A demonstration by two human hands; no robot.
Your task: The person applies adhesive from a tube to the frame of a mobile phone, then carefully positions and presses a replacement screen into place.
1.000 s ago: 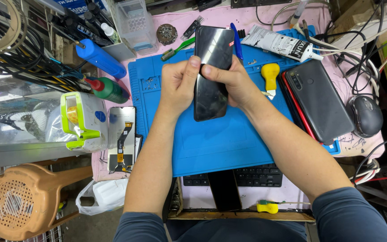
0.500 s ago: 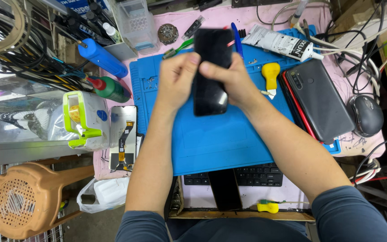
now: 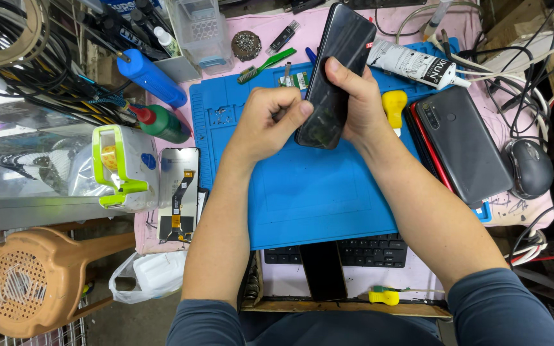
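the right hand (image 3: pixel 360 106) grips a black phone (image 3: pixel 331 70) at upper centre of the frame, thumb across its glossy face, tilted over the blue mat (image 3: pixel 302 192). the left hand (image 3: pixel 267 122) is curled, its thumb tip pressing the phone's left edge. right of them lies a grey phone (image 3: pixel 463 144) beside a mouse (image 3: pixel 532 168). a green bottle (image 3: pixel 161 123) and tape dispenser (image 3: pixel 126 166) sit at left.

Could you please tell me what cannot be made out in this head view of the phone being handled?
- Black phone: its right edge and lower end are covered by the right hand.
- Left hand: curled fingers hide whether it holds a small tool.
- Keyboard: mostly hidden under the blue mat.
- Screws on the mat: too small.
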